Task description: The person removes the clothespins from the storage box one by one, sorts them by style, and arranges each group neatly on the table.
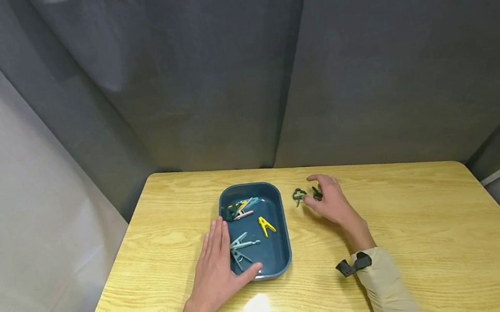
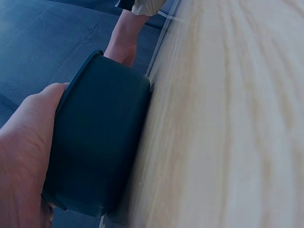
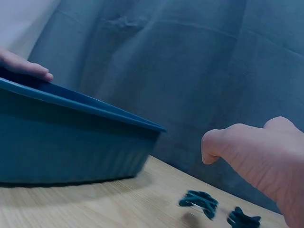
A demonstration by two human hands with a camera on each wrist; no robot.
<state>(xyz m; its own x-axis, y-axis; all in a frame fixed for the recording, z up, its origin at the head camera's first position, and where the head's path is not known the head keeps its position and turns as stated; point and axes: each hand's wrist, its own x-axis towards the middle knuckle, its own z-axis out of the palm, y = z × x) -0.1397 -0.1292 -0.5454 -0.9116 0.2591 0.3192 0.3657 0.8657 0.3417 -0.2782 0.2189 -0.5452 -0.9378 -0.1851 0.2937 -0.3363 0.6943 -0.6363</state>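
In the head view my left hand rests along the left rim of a dark blue-green plastic tub, its fingers straight and the thumb over the near edge. Inside lie a yellow clothespin, pale green clothespins and a mixed cluster of clips near the far left corner. To the tub's right, my right hand hovers with thumb and fingers spread apart. Close to it are two small dark green spring clips, one nearer the tub and the other further right. The right wrist view shows the hand above them, not touching.
All this stands on a wood-grain table. Grey curtains hang behind its far edge, and a pale cloth hangs at the left. A black strap sits on the right sleeve.
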